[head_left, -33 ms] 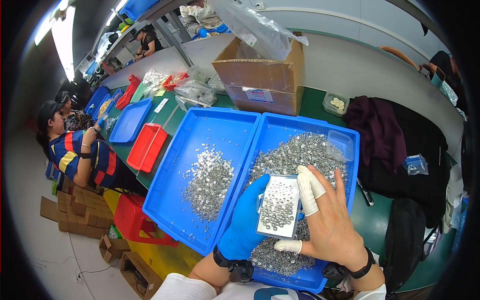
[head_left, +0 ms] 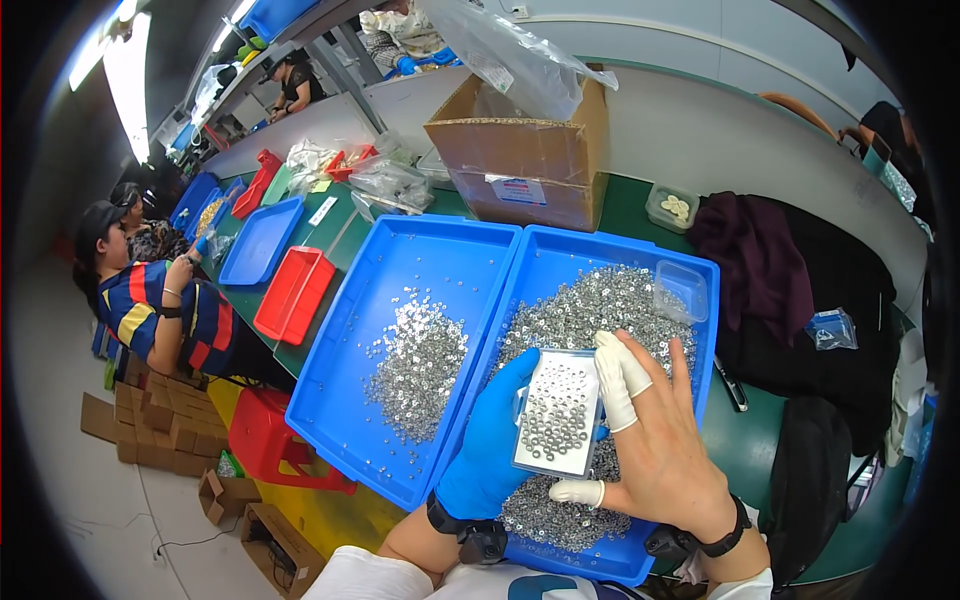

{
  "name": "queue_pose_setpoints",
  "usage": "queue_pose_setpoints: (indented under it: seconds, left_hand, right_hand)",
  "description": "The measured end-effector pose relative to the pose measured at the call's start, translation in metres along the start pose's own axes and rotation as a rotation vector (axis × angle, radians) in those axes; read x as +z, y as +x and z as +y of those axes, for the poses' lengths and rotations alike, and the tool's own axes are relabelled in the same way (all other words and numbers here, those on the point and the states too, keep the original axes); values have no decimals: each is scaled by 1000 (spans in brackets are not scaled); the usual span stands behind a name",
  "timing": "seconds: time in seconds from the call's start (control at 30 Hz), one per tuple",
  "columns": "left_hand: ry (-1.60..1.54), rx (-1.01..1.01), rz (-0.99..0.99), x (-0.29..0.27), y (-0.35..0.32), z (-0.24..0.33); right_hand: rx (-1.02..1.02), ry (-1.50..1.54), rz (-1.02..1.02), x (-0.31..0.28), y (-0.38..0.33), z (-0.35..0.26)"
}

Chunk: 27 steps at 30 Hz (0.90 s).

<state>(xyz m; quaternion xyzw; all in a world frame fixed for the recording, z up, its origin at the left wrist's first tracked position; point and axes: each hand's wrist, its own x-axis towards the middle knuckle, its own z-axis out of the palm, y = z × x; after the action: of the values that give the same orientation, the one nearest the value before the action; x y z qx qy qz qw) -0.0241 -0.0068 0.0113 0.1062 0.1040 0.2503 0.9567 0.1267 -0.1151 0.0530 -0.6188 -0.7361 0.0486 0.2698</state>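
- A long green worktable (head_left: 625,205) runs across the view, crowded with trays and packaging.
- A brown cardboard box (head_left: 525,150) stands at the table's far edge, with a clear plastic bag (head_left: 510,50) spilling out of its top.
- Two large blue plastic trays sit side by side, touching, in front of the person. The left blue tray (head_left: 400,280) holds a loose scatter of small silver metal washers (head_left: 420,360) near its middle. The right blue tray (head_left: 560,270) is heaped much more thickly with the same silver parts (head_left: 600,300).
- A dark purple and black bundle of clothing (head_left: 780,270) lies on the table to the right of the trays.
- A smaller flat red tray (head_left: 293,292) lies to the left of the blue pair.
- The right hand (head_left: 660,450) is bare except for white finger cots on the index finger and thumb. It is spread wide and flat, its fingers resting along the right edge of a small tray.
- The left hand (head_left: 495,440) wears a blue glove and curls around the left edge of that same tray, gripping it.
- The small clear rectangular plastic tray (head_left: 558,412), held between both hands above the right blue tray, carries a single layer of silver washers.
- An empty small clear container (head_left: 682,290) rests in the far right corner of the right blue tray.
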Motion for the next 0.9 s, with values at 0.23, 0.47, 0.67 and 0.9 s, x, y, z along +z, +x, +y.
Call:
queue_pose_setpoints:
  seconds: [0.23,0.47,0.67,0.9]
  left_hand:
    - [476,78,390,40,1,-3]
    - [25,15,-8,12,-1,4]
    - [60,23,43,18,0,1]
    - [55,42,54,-1,1,-1]
  right_hand:
    - [31,-35,-34,-6,3,3]
    - [-68,-151,-120,-5,6,1]
    - [-14,-99,-97,-5,4,6]
    - [11,-37,-88,-8,1,7]
